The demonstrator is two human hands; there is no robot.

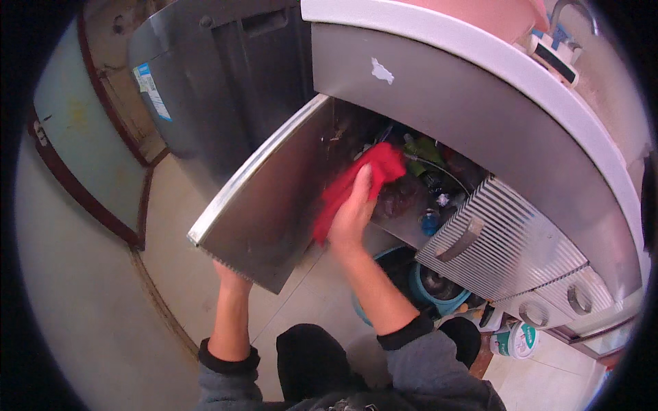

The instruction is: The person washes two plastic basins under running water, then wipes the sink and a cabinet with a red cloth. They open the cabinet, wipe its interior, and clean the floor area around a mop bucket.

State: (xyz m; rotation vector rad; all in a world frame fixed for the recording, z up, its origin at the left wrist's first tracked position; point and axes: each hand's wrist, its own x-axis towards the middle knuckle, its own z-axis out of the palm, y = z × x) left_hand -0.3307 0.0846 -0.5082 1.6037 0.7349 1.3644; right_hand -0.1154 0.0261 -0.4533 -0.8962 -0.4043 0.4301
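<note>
My right hand [354, 210] holds a bunched red cloth [383, 164], its thumb lying on top of the fabric. The cloth is blurred and sits at the opening of a cabinet, beside the inner face of an open metal cabinet door [267, 205]. My left hand [232, 277] is at the door's lower edge, its fingers hidden behind the panel. Behind the cloth, the cabinet holds a green item [424, 151], a small blue object [430, 223] and dark bags or bottles that are hard to make out.
A ribbed cabinet door [493, 241] with a curved handle stands to the right, under the metal-fronted counter [442, 97]. Blue-rimmed buckets [462, 300] and a white tub [514, 340] are on the tiled floor. A large dark appliance [221, 87] stands at the upper left.
</note>
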